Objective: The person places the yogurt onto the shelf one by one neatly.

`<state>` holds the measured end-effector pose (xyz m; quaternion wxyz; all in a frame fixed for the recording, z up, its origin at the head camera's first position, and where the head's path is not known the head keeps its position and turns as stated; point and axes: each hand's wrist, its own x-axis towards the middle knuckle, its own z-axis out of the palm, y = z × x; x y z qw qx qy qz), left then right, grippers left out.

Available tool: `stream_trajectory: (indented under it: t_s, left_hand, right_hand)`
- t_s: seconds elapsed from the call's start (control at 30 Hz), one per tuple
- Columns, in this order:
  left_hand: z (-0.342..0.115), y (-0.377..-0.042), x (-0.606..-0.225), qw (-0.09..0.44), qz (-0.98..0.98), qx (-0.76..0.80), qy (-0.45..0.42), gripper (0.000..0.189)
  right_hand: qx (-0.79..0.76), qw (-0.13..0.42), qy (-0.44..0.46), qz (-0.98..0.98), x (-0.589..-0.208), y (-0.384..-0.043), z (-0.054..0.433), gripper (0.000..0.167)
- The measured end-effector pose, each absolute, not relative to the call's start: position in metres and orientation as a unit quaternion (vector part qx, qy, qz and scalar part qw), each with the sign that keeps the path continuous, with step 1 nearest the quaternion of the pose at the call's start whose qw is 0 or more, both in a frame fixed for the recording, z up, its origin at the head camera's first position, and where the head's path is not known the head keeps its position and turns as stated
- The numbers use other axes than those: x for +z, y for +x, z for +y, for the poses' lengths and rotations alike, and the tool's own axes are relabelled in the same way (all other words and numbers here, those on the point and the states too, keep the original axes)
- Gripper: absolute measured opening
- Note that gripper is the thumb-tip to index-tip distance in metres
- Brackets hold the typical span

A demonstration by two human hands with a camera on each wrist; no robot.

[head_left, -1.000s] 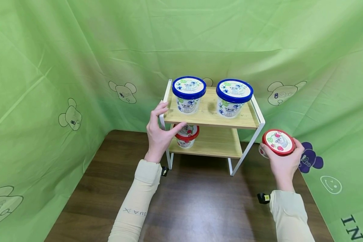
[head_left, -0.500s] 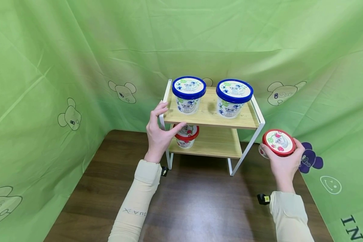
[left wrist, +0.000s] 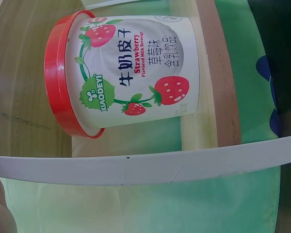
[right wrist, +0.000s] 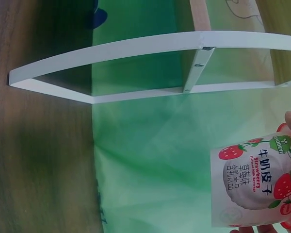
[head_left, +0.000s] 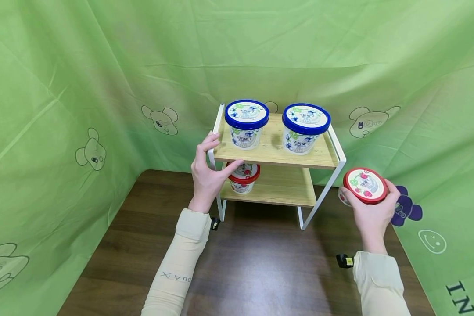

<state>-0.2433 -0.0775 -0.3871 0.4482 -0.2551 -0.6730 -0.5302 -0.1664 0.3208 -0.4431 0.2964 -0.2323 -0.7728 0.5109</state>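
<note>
A two-tier shelf rack (head_left: 272, 149) with wooden boards and a white metal frame stands on the table. My left hand (head_left: 207, 173) grips its left front corner, fingers outside the post and thumb along the upper board's front edge. Two blue-lidded tubs, a left one (head_left: 245, 127) and a right one (head_left: 302, 134), sit upright on the upper board. Behind my left thumb, a red-lidded strawberry milk tub (left wrist: 136, 68) stands on the lower board. To the right of the rack, my right hand (head_left: 373, 215) holds another strawberry milk tub (right wrist: 257, 179) upright, off the table.
The dark wooden table (head_left: 253, 272) extends in front of the rack. Green cloth (head_left: 181, 52) with cartoon prints hangs close behind and along both sides. The lower board (head_left: 284, 184) shows bare wood to the right of its tub.
My right hand and its tub have shifted very slightly to the right, and the tub's lid has tilted a little. My left hand and the rack stay where they were.
</note>
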Motion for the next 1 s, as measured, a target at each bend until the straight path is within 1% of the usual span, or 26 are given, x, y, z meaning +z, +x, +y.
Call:
stream_trajectory:
  t_s: [0.3, 0.63, 1.0]
  left_hand:
    - [-0.078, -0.243, -0.388, 0.444, -0.678, -0.528, -0.253, 0.070]
    - [-0.074, -0.239, -0.381, 0.458, -0.672, -0.524, -0.252, 0.073]
    - [-0.078, -0.243, -0.387, 0.446, -0.677, -0.528, -0.252, 0.071]
  right_hand:
    - [0.511, 0.303, -0.235, -0.769, -0.435, -0.161, 0.317, 0.096]
    - [0.521, 0.304, -0.242, -0.760, -0.424, -0.156, 0.310, 0.098]
    - [0.524, 0.307, -0.240, -0.757, -0.422, -0.152, 0.307, 0.097]
